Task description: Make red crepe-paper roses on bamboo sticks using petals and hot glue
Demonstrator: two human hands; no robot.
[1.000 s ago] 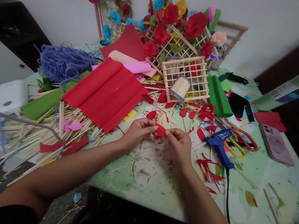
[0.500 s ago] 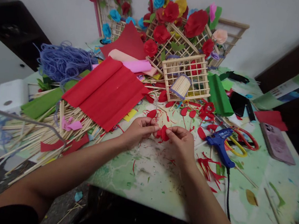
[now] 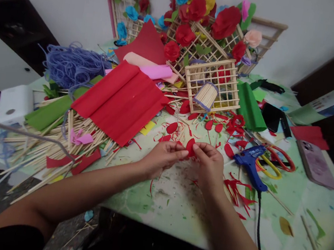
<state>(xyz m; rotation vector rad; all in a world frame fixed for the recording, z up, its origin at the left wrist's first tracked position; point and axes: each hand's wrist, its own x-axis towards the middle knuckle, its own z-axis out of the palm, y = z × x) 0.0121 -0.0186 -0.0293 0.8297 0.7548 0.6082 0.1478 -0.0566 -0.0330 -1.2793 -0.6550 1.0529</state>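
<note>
Both hands sit in the middle of the frame, close together over the desk [image 3: 174, 208]. The left hand [image 3: 162, 159] and the right hand [image 3: 209, 163] each pinch one side of a small red paper petal [image 3: 190, 147]. The fingertips nearly meet, and the petal stands up between them, just above the desk.

A second ago the petal lay wider and flatter between the hands. Half a second ago it looked folded in two. Now it is squeezed into one small upright piece, and the hands have come closer together. So the person seems to be bending and shaping the petal, and that shaping looks well along.

Just to the right of the right hand lies a blue glue gun [image 3: 251, 162], with its black cord running to the lower edge of the frame. Red and yellow scissors [image 3: 275, 166] lie beside it. More cut red petals [image 3: 213, 125] and thin red scraps [image 3: 237, 189] lie around the hands.

A big sheet of red crepe paper [image 3: 120, 102] lies to the upper left of the hands, on top of many wooden sticks [image 3: 50, 146]. At the top of the frame, a wooden lattice [image 3: 212, 84] and paper flowers [image 3: 223, 21] lean by the wall. A phone [image 3: 317, 163] lies at the right.
</note>
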